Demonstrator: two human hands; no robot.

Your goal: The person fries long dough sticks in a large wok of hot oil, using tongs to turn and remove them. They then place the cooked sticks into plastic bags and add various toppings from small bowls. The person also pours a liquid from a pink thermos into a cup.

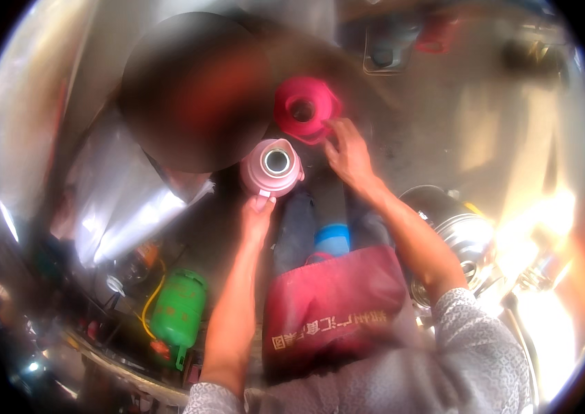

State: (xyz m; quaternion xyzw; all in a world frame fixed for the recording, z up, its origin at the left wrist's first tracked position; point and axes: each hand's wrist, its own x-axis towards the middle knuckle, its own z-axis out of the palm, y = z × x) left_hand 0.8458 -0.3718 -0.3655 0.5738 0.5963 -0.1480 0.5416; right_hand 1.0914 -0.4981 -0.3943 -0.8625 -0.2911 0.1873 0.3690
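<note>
My left hand (258, 220) is closed around the handle of a pink vacuum flask (254, 175), which has its lid off and its round mouth facing up. Just beyond it and to the right is a bright pink plastic funnel (292, 121) with a dark round opening in its middle. The fingers of my right hand (344, 147) are at the funnel's near right rim; blur hides how firmly they hold it. A red apron (334, 290) with writing on it covers my lap.
A large dark round shape (194, 93) fills the upper left. A green gas cylinder (178, 305) with a yellow hose (152, 300) lies at the lower left. Shiny metal pots (460, 233) are on the right. Something blue (332, 239) is between my legs.
</note>
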